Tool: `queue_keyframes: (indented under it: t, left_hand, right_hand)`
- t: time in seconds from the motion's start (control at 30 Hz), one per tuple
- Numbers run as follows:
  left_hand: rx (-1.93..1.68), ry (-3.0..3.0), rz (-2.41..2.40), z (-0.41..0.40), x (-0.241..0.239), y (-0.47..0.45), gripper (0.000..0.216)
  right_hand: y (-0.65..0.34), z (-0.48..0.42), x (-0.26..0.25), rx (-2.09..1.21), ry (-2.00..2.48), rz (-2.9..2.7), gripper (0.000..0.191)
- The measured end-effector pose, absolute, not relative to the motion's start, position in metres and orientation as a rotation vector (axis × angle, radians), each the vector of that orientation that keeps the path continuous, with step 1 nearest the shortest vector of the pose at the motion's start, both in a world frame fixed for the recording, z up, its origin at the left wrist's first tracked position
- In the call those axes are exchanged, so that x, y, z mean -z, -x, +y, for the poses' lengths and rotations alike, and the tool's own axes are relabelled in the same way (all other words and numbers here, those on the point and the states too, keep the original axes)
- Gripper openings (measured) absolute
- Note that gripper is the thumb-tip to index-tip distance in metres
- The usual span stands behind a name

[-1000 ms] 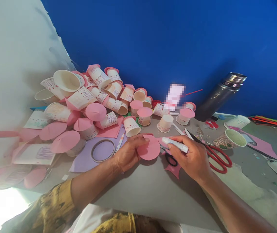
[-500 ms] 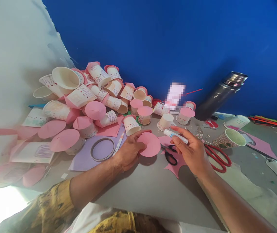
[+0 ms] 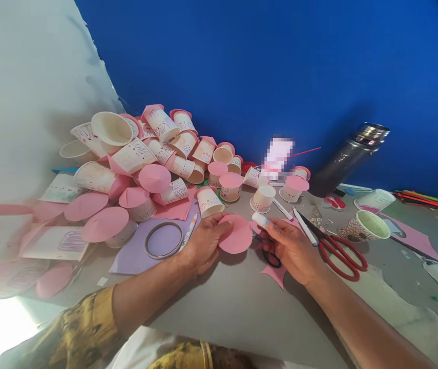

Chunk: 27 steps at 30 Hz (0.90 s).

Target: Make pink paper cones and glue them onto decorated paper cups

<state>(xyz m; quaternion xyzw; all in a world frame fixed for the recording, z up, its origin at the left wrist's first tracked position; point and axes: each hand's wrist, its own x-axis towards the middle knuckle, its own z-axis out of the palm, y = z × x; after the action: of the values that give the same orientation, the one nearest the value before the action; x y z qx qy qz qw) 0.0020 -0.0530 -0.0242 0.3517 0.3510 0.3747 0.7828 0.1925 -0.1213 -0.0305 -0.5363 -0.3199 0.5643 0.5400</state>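
My left hand [image 3: 205, 245] pinches a pink paper circle [image 3: 237, 237] at its left edge, thumb on top. In my right hand [image 3: 290, 247] is a white glue stick [image 3: 260, 221], closed in the fingers and pointing left toward the circle, a small gap from its right edge. Black-handled scissors [image 3: 271, 259] lie on the table partly behind my right hand, with a cut pink paper scrap [image 3: 276, 277] beneath them. Just beyond stands an upside-down white paper cup [image 3: 264, 198]. Another paper cup [image 3: 208, 201] tilts behind my left hand.
Paper cups with pink paper tops [image 3: 153, 179] pile up at the left. A tape roll [image 3: 164, 239] rests on purple paper [image 3: 126, 259]. Rightward are red-handled scissors [image 3: 343, 256], markers [image 3: 306, 228], a patterned cup [image 3: 365, 226] and a dark flask [image 3: 343, 161] against the blue wall.
My right hand has lowered and moved slightly left, bringing the glue stick nearer the paper circle. Its raised index finger has curled in. My left hand keeps its hold.
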Motion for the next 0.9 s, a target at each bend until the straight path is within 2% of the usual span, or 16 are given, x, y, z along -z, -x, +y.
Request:
queue_keyframes:
  t: [0.1,0.23,0.47,0.63,0.9]
  left_hand:
    - [-0.831,-0.779,0.724,-0.053,0.024,-0.002,0.030]
    - [-0.836,-0.802,0.700,-0.056,0.020,-0.002,0.030]
    - [-0.877,-0.918,0.780,-0.054,0.022,0.002,0.039]
    - [-0.885,-1.141,0.907,-0.050,0.024,0.004,0.027]
    - [-1.042,-1.661,1.069,-0.051,0.021,0.007,0.011]
  right_hand:
    - [-0.186,-0.125,0.029,-1.348,1.383,-1.022,0.045]
    - [-0.178,-0.128,0.024,-1.059,1.465,-1.350,0.039]
    - [-0.186,-0.131,0.020,-1.004,1.486,-1.303,0.040]
    - [-0.189,-0.132,0.021,-1.003,1.492,-1.258,0.042]
    - [-0.182,-0.136,0.011,-0.769,1.515,-1.454,0.028]
